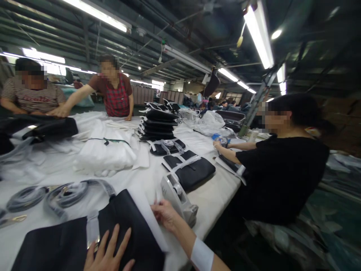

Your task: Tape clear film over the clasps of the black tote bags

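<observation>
A black bag (70, 241) lies on the white table (214, 195) right in front of me, partly wrapped in white paper (145, 214). My left hand (108, 254) rests flat on the bag with its fingers spread. My right hand (163, 214) pinches the edge of the white paper beside a white tape dispenser (177, 197). A strip of clear tape crosses the bag's metal clasp (93, 235).
Grey wrapped straps (60, 195) lie to the left. A white fabric pile (105, 150), a stack of black bags (158, 124) and another black bag (191, 171) fill the table. Three other people work around it, one in black (282, 165) at the right.
</observation>
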A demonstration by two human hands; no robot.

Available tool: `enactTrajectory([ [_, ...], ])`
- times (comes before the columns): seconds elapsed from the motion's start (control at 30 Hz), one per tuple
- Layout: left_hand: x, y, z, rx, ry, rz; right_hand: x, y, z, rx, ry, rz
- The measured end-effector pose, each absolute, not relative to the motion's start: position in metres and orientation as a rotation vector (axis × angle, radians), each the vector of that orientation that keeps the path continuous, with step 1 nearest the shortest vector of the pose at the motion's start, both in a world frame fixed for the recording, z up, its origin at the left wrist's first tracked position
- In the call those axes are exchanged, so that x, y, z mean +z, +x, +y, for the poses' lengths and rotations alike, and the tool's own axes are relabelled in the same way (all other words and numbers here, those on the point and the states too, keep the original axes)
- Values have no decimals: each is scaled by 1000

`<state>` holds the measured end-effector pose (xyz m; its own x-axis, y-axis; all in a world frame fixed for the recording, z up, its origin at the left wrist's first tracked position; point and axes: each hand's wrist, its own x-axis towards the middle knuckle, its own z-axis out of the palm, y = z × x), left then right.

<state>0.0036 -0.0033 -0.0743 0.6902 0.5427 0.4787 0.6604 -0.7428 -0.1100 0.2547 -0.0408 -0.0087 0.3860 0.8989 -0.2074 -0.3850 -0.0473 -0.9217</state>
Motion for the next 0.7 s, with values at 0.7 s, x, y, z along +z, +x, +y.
enactTrajectory([
  [0.7,-25,6,-26,-569,-2656,-1023,0,271,-41,947,-1220,-571],
])
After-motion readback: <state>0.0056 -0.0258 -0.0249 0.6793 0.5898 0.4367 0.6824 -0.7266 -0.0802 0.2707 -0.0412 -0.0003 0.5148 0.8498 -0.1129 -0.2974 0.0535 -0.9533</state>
